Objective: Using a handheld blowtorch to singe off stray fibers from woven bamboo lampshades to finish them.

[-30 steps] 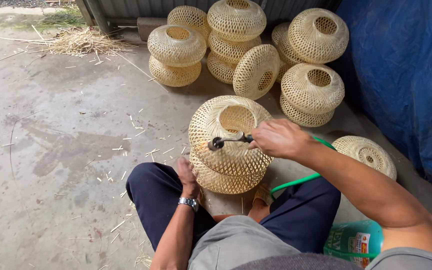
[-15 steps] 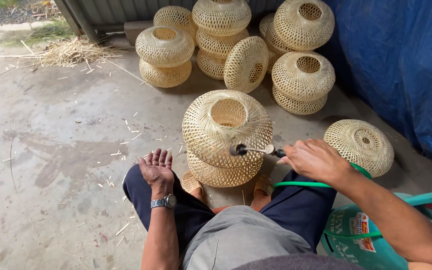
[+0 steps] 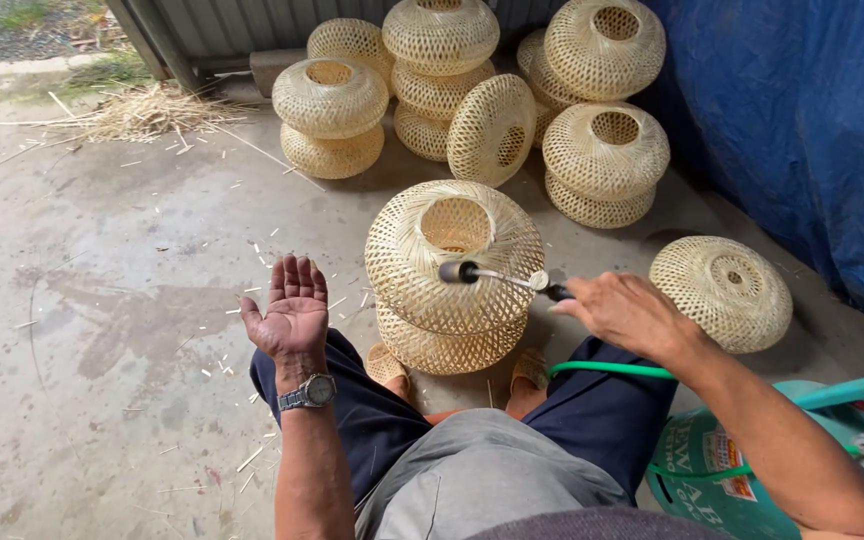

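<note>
Where two sandalled feet meet on the concrete floor (image 3: pixel 102 330), stands a woven bamboo lampshade (image 3: pixel 454 270), pale straw-coloured, bulbous, open-weave, round hole at the top, set on a second similar shade. Held against its upper side, a gas torch (image 3: pixel 500 277): dark nozzle, thin metal tube, black handle. Gripped by the right hand (image 3: pixel 627 315), fingers closed around the handle. Trailing from it, a green hose (image 3: pixel 612 370) toward a teal gas cylinder (image 3: pixel 742 480) at lower right. Left hand (image 3: pixel 290 312) open, palm up, fingers spread, empty, raised above the knee just left of the shade, steel wristwatch (image 3: pixel 309 392) on the wrist. Beyond, more finished shades stacked in pairs (image 3: pixel 512 90), one lying alone at right (image 3: pixel 722 292). Blue tarpaulin (image 3: pixel 802 130) along the right. Loose straw pile (image 3: pixel 137 110) and scattered splinters at far left.
</note>
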